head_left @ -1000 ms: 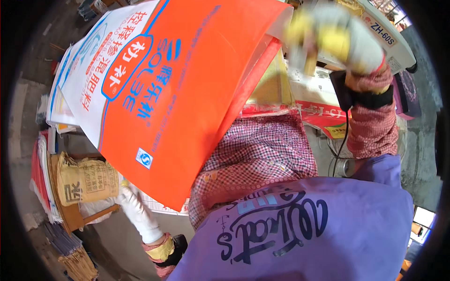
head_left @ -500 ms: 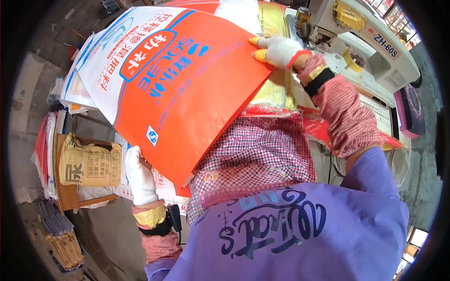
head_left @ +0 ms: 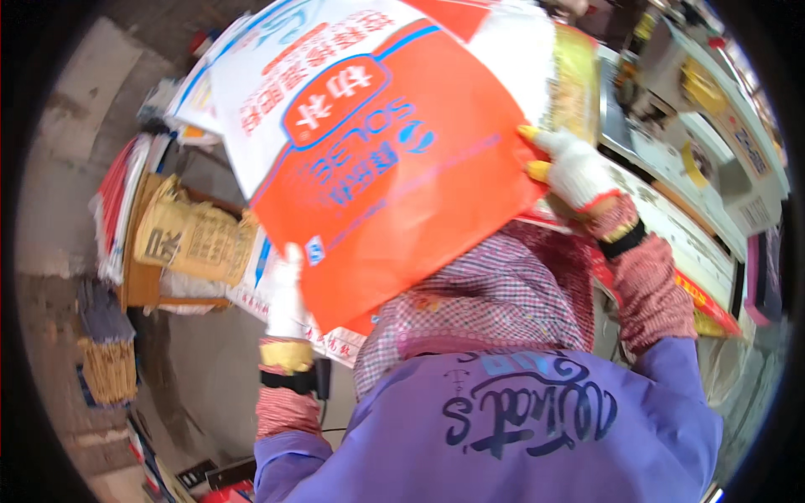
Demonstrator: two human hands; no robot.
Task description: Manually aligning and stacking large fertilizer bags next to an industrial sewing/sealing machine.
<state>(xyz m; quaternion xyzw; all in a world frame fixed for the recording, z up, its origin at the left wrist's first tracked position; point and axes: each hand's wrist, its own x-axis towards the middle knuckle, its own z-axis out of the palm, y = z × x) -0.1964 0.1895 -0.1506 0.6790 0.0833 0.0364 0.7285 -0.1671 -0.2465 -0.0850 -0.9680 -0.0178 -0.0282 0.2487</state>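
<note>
Holding one orange-white sack (head_left: 394,159) | two gloved hands: left grip (head_left: 285,293), right grip (head_left: 574,172) clamp its edges

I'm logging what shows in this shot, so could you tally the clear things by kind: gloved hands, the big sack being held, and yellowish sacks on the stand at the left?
Gloved hands: 2, the left hand and the right hand
Orange and white sack, held by both: 1
Yellowish sack on the wooden stand: 1
Total: 4
</note>
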